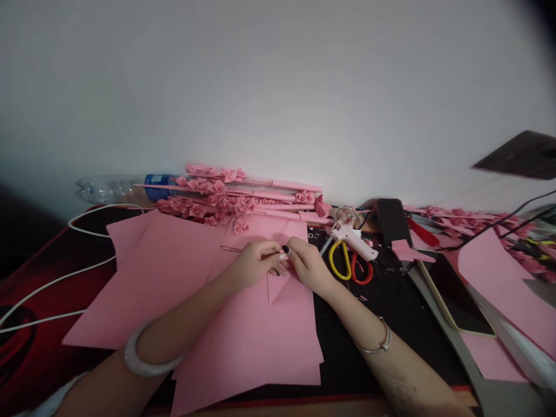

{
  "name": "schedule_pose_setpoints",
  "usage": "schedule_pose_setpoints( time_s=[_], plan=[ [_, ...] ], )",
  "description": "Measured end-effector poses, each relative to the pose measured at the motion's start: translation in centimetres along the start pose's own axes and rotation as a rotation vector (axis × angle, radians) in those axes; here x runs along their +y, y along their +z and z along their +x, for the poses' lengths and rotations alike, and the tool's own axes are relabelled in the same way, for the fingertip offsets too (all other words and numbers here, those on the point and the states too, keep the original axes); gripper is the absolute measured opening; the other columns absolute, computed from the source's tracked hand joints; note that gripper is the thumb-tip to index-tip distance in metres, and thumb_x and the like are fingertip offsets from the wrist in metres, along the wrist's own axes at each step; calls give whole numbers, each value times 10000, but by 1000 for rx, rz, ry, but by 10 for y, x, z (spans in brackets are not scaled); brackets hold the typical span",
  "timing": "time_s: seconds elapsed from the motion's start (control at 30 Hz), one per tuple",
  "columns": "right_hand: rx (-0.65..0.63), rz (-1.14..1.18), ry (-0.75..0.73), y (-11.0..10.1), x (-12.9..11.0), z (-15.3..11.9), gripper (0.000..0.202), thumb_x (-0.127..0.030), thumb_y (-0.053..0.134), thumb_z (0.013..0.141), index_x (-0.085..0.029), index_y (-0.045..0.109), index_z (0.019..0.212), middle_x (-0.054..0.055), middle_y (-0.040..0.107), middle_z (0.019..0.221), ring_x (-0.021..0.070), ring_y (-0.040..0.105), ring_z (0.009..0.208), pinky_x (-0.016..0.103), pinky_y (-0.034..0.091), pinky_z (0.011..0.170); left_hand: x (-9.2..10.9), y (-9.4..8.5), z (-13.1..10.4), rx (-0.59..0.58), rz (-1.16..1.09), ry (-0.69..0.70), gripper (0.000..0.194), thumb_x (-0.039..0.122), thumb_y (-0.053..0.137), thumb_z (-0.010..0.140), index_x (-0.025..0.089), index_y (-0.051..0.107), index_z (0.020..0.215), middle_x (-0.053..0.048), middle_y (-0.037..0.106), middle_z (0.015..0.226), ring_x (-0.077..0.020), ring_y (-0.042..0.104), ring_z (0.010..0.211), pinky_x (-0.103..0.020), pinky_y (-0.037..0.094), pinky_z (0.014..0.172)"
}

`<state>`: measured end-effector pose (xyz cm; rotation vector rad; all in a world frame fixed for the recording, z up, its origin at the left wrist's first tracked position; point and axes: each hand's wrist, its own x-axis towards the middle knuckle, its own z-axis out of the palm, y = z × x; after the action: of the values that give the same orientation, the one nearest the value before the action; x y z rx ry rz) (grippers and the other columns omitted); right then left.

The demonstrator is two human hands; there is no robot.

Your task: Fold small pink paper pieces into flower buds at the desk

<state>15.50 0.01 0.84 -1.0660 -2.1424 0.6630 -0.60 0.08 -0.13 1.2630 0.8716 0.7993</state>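
Pinching a small pink piece [282, 253] between their fingertips, the hands [255, 265] meet above pink sheets [256, 347].

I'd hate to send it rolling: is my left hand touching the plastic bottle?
Apart. The head view shows a wide gap: the plastic bottle lies back by the wall, with pink paper flowers between it and the left hand.

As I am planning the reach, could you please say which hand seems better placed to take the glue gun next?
Probably the right: the right hand is closer to the glue gun, with the left hand farther off.
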Motion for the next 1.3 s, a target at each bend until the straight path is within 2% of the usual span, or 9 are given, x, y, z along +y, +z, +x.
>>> schedule_pose_setpoints(
  time_s=[0.17, 0.33, 0.6, 0.73, 0.8, 0.9, 1.07, 1.3],
  plan=[
    [82, -38, -17, -3, -3, -2, 220, -135, 386, 853, -190, 401, 640, -14, 411, 622, 123, 415, 580, 238, 325, 561, 1, 1, 0, 22, -39, 24, 162, 256, 596, 762, 161, 527, 874, 12, 620, 690, -137, 656, 559, -239, 514, 540],
    [170, -26, 33, -3, -1, -3, 194, -183, 442, 854, -182, 465, 661, -6, 460, 627, 121, 435, 578, 237, 338, 560, 2, -2, -2, 48, 10, 48, 121, 259, 571, 774, 162, 571, 846, 2, 624, 755, -130, 658, 593, -235, 516, 571],
    [213, -25, 131, -2, -1, -3, 210, -247, 445, 867, -184, 454, 668, -14, 446, 607, 119, 405, 560, 244, 311, 544, 5, -2, -5, 104, 176, 106, 158, 285, 535, 798, 156, 617, 839, -16, 631, 740, -127, 627, 577, -244, 502, 571],
    [283, 21, 175, -3, -1, -4, 271, -248, 403, 882, -189, 373, 619, -33, 357, 575, 110, 346, 541, 236, 273, 516, 9, 0, -7, 108, 197, 142, 159, 294, 504, 823, 162, 591, 811, -8, 604, 752, -119, 625, 575, -232, 492, 567],
    [267, 40, 169, -3, -1, -4, 308, -248, 389, 885, -194, 322, 590, -41, 307, 554, 105, 315, 522, 237, 252, 504, 10, 1, -8, 120, 203, 155, 152, 296, 489, 831, 169, 569, 812, 4, 578, 737, -117, 623, 574, -226, 487, 558],
    [175, 70, 140, -2, -3, -4, 323, -233, 382, 878, -194, 295, 570, -47, 296, 533, 98, 311, 503, 236, 243, 501, 10, 1, -8, 123, 245, 184, 135, 290, 477, 837, 176, 534, 792, 25, 537, 689, -107, 608, 554, -214, 476, 549],
    [13, 130, 129, -2, -5, -4, 244, -182, 354, 861, -187, 366, 617, -42, 362, 562, 104, 371, 534, 223, 288, 533, 9, 1, -8, 63, 300, 205, 97, 272, 487, 828, 182, 521, 817, 22, 535, 719, -98, 590, 567, -209, 489, 556],
    [-43, 153, 107, -4, -3, -4, 207, -136, 332, 829, -186, 392, 638, -36, 374, 591, 113, 379, 565, 228, 305, 554, 5, -1, -7, 24, 326, 263, 44, 212, 506, 794, 176, 531, 785, 6, 501, 749, -105, 573, 614, -221, 495, 583]
  ],
)
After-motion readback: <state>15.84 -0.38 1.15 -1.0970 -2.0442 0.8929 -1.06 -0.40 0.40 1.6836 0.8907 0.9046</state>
